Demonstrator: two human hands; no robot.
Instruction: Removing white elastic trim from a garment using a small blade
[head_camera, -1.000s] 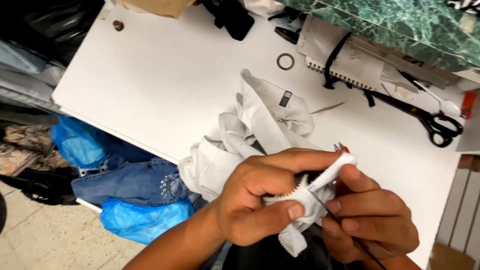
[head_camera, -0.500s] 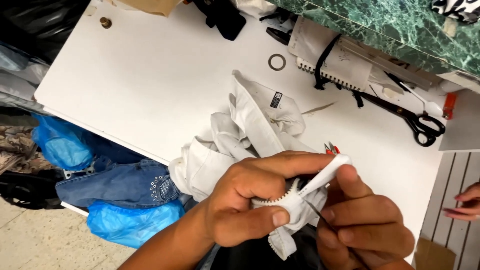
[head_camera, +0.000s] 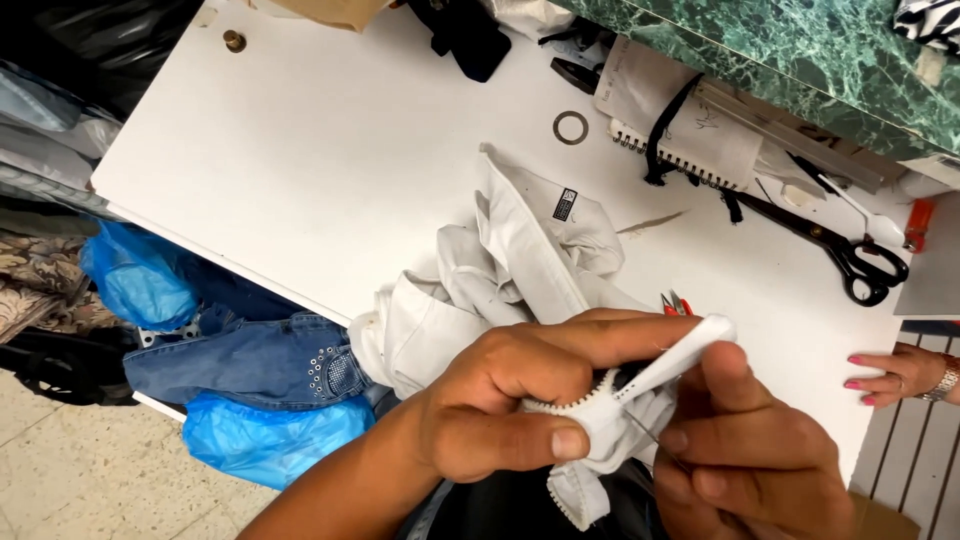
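My left hand (head_camera: 505, 400) grips a white garment (head_camera: 500, 270) at a seam with a white zipper (head_camera: 580, 405), thumb pressed on the fabric and forefinger stretched along it. My right hand (head_camera: 745, 450) pinches the same strip of fabric from the right, apparently with a thin needle or pin between its fingers. The rest of the garment lies crumpled on the white table (head_camera: 330, 170), with a small black-and-white label showing. A small red-handled snipper (head_camera: 675, 303) peeks out just beyond my left forefinger.
Black scissors (head_camera: 845, 255), a spiral notebook (head_camera: 680, 130) and a metal ring (head_camera: 571, 127) lie at the table's far side under a green marble ledge. Another person's hand (head_camera: 890, 372) rests at the right edge. Jeans (head_camera: 250, 365) and blue plastic bags (head_camera: 140, 285) sit below left.
My hands keep the same hold on the zipper seam. Another person's hand has come to rest at the table's right edge. The view has shifted slightly.
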